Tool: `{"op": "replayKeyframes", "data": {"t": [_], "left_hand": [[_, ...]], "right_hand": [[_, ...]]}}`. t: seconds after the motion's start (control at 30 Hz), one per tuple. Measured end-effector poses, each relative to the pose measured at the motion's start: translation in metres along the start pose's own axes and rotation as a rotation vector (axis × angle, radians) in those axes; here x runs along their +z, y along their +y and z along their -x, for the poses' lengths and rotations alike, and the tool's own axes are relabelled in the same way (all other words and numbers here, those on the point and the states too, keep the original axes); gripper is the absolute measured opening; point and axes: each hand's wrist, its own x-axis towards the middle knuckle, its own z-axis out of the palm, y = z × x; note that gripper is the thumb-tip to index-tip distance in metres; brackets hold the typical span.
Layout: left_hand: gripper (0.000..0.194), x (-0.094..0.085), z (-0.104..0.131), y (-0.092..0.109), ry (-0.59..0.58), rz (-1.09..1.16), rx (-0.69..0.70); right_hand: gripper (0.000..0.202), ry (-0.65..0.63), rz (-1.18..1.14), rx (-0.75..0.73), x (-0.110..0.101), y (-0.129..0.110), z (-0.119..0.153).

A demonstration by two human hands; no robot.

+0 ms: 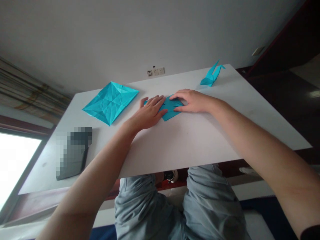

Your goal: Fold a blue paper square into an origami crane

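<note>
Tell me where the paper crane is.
In the head view, the paper crane stands near the far right corner of the table, beyond the right hand.

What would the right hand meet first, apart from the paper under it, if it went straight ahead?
The right hand would probably meet the left hand, resting on the same paper; exact heights are unclear.

Folded piece (169, 107) — matt paper; unfolded sheet (110, 103) — creased paper.

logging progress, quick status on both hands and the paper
Left hand on folded blue paper. Right hand touching its right side. Creased sheet and paper bird apart from both hands, nothing blocking.
</note>
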Motion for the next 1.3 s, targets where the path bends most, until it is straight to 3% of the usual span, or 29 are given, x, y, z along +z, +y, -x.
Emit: {"op": "replayKeyframes", "data": {"t": [0.27,0.5,0.7,1.1,1.3], "left_hand": [[0.054,-0.014,-0.005,0.006,0.178,-0.015,-0.092],[0.028,-0.020,-0.008,0.001,0.279,0.012,-0.115],[0.027,-0.022,-0.007,-0.002,0.321,0.022,-0.135],[0.016,-0.042,-0.003,-0.042,0.411,0.274,-0.243],[0.011,-0.043,-0.001,-0.058,0.412,0.244,-0.287]], "right_hand": [[0.055,0.059,-0.005,0.060,0.002,-0.013,0.002],[0.028,0.098,0.096,0.049,0.011,-0.026,-0.003],[0.005,0.108,0.178,0.105,0.014,-0.033,-0.006],[0.005,0.058,0.196,0.122,-0.003,-0.019,0.000],[0.013,0.078,0.167,0.066,-0.002,-0.011,0.000]]}}
